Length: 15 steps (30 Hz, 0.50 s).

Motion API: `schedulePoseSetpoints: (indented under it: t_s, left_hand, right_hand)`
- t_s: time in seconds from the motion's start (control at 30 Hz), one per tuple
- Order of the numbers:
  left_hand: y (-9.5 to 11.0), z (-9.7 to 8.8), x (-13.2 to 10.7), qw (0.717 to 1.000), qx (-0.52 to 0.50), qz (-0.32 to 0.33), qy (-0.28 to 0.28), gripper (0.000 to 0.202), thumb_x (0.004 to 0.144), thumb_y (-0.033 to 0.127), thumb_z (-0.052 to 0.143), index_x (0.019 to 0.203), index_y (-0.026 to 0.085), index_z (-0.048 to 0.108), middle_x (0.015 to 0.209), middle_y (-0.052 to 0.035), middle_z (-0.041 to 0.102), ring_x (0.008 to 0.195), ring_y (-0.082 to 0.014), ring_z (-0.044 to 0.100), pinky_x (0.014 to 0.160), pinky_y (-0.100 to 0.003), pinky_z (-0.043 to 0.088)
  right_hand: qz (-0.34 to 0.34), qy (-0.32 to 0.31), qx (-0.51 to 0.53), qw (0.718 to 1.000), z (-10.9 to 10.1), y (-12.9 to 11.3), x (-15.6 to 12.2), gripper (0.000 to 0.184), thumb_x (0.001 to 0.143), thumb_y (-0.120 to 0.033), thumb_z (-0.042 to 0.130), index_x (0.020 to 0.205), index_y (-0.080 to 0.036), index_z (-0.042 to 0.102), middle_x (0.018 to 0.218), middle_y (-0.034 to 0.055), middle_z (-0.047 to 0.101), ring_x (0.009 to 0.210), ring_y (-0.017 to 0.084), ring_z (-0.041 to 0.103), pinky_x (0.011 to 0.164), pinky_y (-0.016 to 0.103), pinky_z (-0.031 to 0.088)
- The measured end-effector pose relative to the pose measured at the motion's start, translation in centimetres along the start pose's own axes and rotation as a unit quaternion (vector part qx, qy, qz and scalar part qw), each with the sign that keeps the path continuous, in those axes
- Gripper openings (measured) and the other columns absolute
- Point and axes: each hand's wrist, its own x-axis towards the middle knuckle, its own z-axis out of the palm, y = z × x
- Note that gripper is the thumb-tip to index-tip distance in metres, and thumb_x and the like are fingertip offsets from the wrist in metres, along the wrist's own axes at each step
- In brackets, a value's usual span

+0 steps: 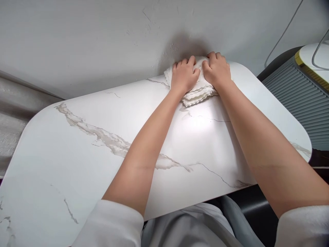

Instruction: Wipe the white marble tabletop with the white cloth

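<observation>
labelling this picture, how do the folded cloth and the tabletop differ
The folded white cloth has layered, wavy edges; the marble-patterned tabletop is smooth and flat with rounded corners. The cloth covers a small patch, beneath the left hand and right hand; the tabletop stretches widely across the picture. Both look mostly white.

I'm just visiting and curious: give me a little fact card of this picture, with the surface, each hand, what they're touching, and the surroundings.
Surface: white marble-patterned tabletop with rounded corners
Item touched: folded white cloth with wavy edges, near the tabletop's far edge
Left hand: on the cloth's left part
Right hand: on the cloth's right part
Grip: whether the fingers pinch or only press is unclear
Behind: pale grey wall
Right side: grey ribbed object with a white top
</observation>
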Motion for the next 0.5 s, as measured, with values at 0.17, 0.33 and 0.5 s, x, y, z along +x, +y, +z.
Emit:
schedulePoseSetpoints:
  t_s: [0.17, 0.33, 0.5]
  left_hand:
    - [-0.5, 0.1, 0.4, 1.000, -0.015, 0.010, 0.007, 0.050, 0.088, 0.064, 0.027, 0.127, 0.040, 0.047, 0.123, 0.0050, 0.068, 0.146, -0.0252, 0.013, 0.119, -0.053, -0.002]
    - [0.0, -0.5, -0.6, 1.000, -0.003, -0.004, 0.006, 0.045, 0.095, 0.053, 0.020, 0.124, 0.039, 0.052, 0.123, 0.0023, 0.066, 0.140, -0.0256, 0.025, 0.117, -0.054, 0.011]
    - [-0.3, -2.0, -2.3, 0.998, 0.031, -0.022, 0.047, 0.035, 0.097, 0.028, 0.032, 0.121, 0.021, 0.056, 0.125, -0.0070, 0.064, 0.121, -0.0247, 0.052, 0.109, -0.041, 0.033]
  right_hand:
    - [0.013, 0.022, 0.042, 0.999, 0.3, -0.5, 0.3, 0.047, 0.092, -0.039, 0.023, 0.129, -0.035, 0.052, 0.134, 0.0113, 0.057, 0.126, 0.036, 0.048, 0.097, 0.061, 0.042]
    - [0.009, 0.024, 0.071, 0.997, -0.1, -1.3, -0.7, 0.041, 0.093, -0.030, 0.028, 0.123, -0.024, 0.055, 0.133, 0.0152, 0.057, 0.125, 0.034, 0.048, 0.101, 0.058, 0.038]
    - [-0.055, 0.045, 0.065, 0.995, 0.3, -3.0, -1.6, 0.041, 0.098, -0.029, 0.022, 0.122, -0.017, 0.053, 0.142, 0.0182, 0.049, 0.137, 0.033, 0.035, 0.112, 0.061, 0.020]
